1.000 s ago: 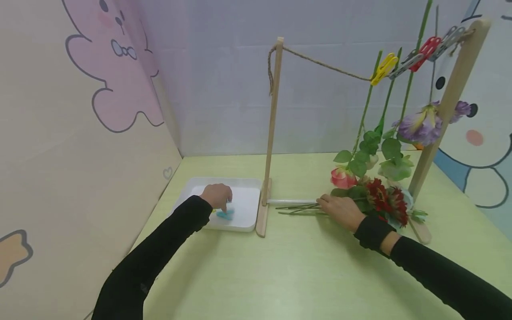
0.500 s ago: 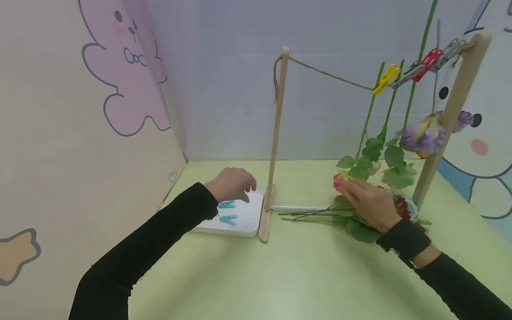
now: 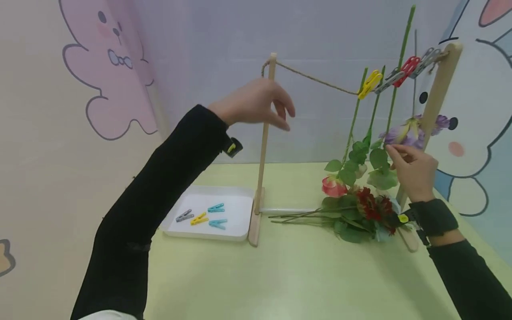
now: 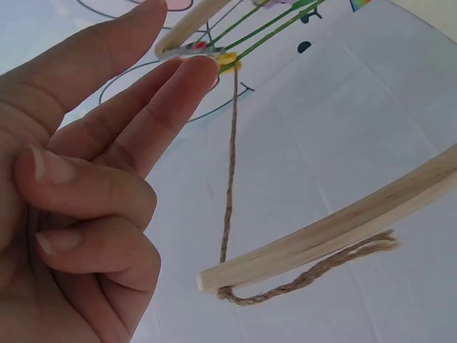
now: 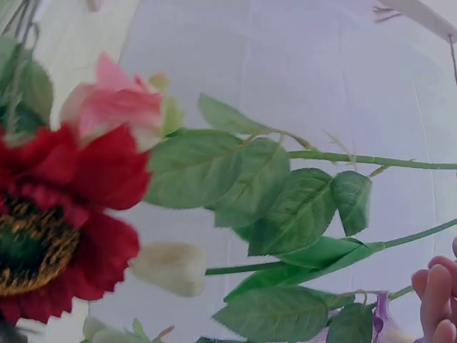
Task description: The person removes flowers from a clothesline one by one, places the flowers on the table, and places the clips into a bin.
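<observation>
In the head view my left hand is raised in front of the rack's left post, fingers loosely bent and nothing between them. The left wrist view shows two fingers fairly straight and two curled, with the twine beyond. My right hand is up beside the hanging flowers, its fingertips right at a green stem just below the purple flower. In the right wrist view only some right fingers show at the edge. A pink rose and a white tulip hang head down nearby.
Yellow, red and grey clothespins clip stems to the twine near the right post. A white tray holds several clothespins. Red flowers and other stems lie on the table below.
My left hand has risen from the tray to post height, without a clothespin. My right hand has left the lying stems, passed the pink rose and moved up and right toward the purple flower.
</observation>
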The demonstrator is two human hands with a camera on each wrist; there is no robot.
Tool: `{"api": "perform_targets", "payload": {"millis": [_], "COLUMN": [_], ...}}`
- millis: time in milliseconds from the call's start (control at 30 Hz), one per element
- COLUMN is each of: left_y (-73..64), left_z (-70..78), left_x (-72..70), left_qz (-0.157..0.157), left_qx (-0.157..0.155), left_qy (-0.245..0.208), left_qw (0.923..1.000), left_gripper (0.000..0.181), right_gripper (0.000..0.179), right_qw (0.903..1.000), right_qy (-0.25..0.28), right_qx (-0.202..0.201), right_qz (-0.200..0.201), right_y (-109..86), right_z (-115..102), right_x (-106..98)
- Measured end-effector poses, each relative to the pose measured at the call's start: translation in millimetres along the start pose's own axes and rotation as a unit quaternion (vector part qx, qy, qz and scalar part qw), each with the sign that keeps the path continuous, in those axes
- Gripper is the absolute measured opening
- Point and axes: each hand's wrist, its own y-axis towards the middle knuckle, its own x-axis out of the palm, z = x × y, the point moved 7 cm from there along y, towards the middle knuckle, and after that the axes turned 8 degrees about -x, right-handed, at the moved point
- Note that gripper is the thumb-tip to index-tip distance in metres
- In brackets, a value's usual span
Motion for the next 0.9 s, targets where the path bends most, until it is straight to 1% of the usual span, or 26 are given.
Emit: {"api": "perform_targets", "payload": {"millis": [67,133,167,233,267,333,367,433,500,533,567,600,633,667,733,767,800,833,900], "left_y": [13.2,28.4,36.5,52.9,61.5,78.0,85.5,99.7,111.8,116.9,121.7,126.2,130.3,134.0,140.5,143.3,145.7,147.7,151.0], "left_z": [4.2,7.2,8.1,8.7,9.9,13.1,14.5,19.1,23.9,26.2,28.0,29.8,31.4,33.1,37.3,39.3,41.3,43.2,46.1], "left_x": [-16.5,-28.4,-32.9,-39.2,-40.6,-39.1,-36.4,-27.5,-16.7,-11.1,-5.4,0.1,5.1,10.0,19.0,22.7,26.1,28.8,32.4], "left_qz": [0.024,0.047,0.059,0.085,0.098,0.114,0.117,0.109,0.092,0.083,0.074,0.066,0.060,0.055,0.047,0.044,0.043,0.043,0.051], "left_qx": [-0.003,-0.016,-0.028,-0.056,-0.065,-0.086,-0.096,-0.116,-0.139,-0.149,-0.160,-0.169,-0.176,-0.181,-0.181,-0.182,-0.182,-0.182,-0.183], "left_qy": [-0.008,-0.018,-0.031,-0.065,-0.081,-0.114,-0.126,-0.133,-0.132,-0.131,-0.130,-0.135,-0.143,-0.155,-0.184,-0.200,-0.218,-0.232,-0.253], "left_qw": [0.9997,0.9986,0.9974,0.9927,0.9898,0.9832,0.9804,0.9782,0.9772,0.9766,0.9757,0.9741,0.9721,0.9697,0.9649,0.9616,0.9580,0.9545,0.9486], "left_gripper": [0.026,0.026,0.027,0.028,0.029,0.030,0.032,0.039,0.048,0.053,0.057,0.060,0.062,0.063,0.064,0.064,0.063,0.062,0.055], "right_gripper": [0.029,0.034,0.036,0.039,0.040,0.042,0.043,0.043,0.045,0.047,0.049,0.051,0.052,0.054,0.054,0.054,0.053,0.051,0.048], "right_qw": [0.9984,0.9952,0.9930,0.9883,0.9857,0.9809,0.9783,0.9716,0.9584,0.9525,0.9434,0.9376,0.9344,0.9343,0.9404,0.9423,0.9464,0.9479,0.9466], "right_qy": [0.020,0.036,0.048,0.063,0.074,0.097,0.111,0.149,0.214,0.238,0.270,0.288,0.297,0.297,0.276,0.268,0.254,0.249,0.257], "right_qx": [0.049,0.083,0.096,0.119,0.127,0.138,0.140,0.148,0.157,0.160,0.163,0.164,0.166,0.166,0.165,0.166,0.167,0.169,0.175], "right_qz": [-0.018,-0.038,-0.049,-0.073,-0.083,-0.097,-0.105,-0.109,-0.104,-0.104,-0.104,-0.104,-0.105,-0.108,-0.111,-0.111,-0.109,-0.103,-0.086], "right_y": [7.6,14.9,18.5,24.9,27.7,32.5,34.3,37.0,38.8,39.2,39.4,39.7,39.5,39.2,38.7,38.3,37.9,37.4,36.8], "right_z": [4.8,6.2,6.0,4.3,2.8,-1.2,-4.0,-9.3,-13.4,-15.4,-16.9,-17.9,-18.9,-19.5,-20.3,-20.8,-21.2,-21.6,-22.4], "right_x": [1.6,6.2,9.9,17.5,21.5,29.4,34.4,42.9,50.5,53.8,57.2,59.9,62.4,64.6,68.6,70.4,71.7,73.1,75.1]}}
